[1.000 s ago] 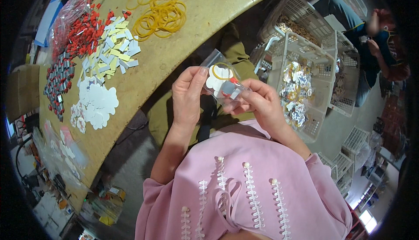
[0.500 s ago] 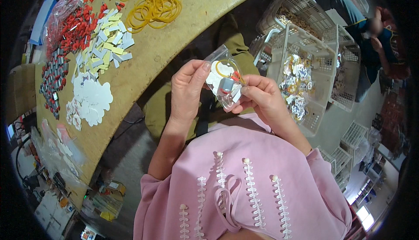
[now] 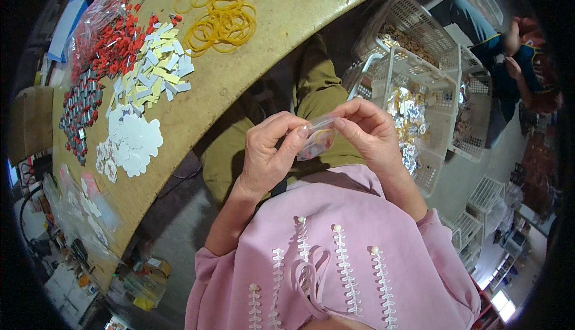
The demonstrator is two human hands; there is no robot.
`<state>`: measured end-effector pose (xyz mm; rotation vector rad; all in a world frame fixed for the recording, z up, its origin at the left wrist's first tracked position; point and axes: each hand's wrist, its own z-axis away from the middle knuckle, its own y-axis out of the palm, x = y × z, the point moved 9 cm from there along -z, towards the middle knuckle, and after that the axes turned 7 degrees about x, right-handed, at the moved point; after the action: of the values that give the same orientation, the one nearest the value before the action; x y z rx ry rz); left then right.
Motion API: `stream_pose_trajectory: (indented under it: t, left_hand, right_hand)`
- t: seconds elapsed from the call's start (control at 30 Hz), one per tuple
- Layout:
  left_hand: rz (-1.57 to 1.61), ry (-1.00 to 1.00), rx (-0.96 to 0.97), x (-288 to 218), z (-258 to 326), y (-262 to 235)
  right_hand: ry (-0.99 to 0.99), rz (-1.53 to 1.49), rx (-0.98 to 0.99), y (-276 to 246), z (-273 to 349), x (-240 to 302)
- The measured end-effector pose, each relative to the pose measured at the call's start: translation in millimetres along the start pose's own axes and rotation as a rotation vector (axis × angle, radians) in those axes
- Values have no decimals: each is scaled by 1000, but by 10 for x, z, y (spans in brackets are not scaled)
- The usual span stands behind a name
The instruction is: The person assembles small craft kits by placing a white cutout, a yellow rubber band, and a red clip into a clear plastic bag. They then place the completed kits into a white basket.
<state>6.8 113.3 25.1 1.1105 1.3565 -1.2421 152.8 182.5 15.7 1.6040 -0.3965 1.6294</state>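
Over my lap I hold a small clear plastic bag (image 3: 317, 143) by its top edge. My left hand (image 3: 271, 150) pinches one end of that edge between thumb and forefinger. At the other end, my right hand (image 3: 370, 131) pinches it the same way. Below the fingers hangs the filled part of the bag. Something yellow and something reddish show through the plastic, but its contents are hard to make out at this angle.
On the table (image 3: 197, 105) to my left lie yellow rubber bands (image 3: 224, 27), small motors (image 3: 81, 111), red parts (image 3: 117, 45), pale strips (image 3: 159, 66) and white flower-shaped pieces (image 3: 135, 141). Filled bags lie in a plastic crate (image 3: 432, 99) at right. Another person (image 3: 509, 69) sits beyond.
The bag has tilted, and its contents now hang below my fingers. My right hand has moved up to the bag's top edge; my left hand has dropped slightly and moved right.
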Motion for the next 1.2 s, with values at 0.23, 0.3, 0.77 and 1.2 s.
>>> stream_pose_trajectory:
  t: [0.23, 0.3, 0.77, 1.2]
  left_hand:
    - [-179, -13, -16, -189, -94, 142]
    - [-256, -64, -85, -101, -69, 128]
    - [-351, 75, 162, -139, -237, 673]
    - [-3, -298, 109, 583, -143, 484]
  right_hand:
    - [-69, 342, -102, 8, 99, 22]
    - [-315, 701, -132, 152, 128, 257]
    - [11, 258, -230, -769, 448, -102]
    - [408, 1198, -920, -3605, 1916, -876]
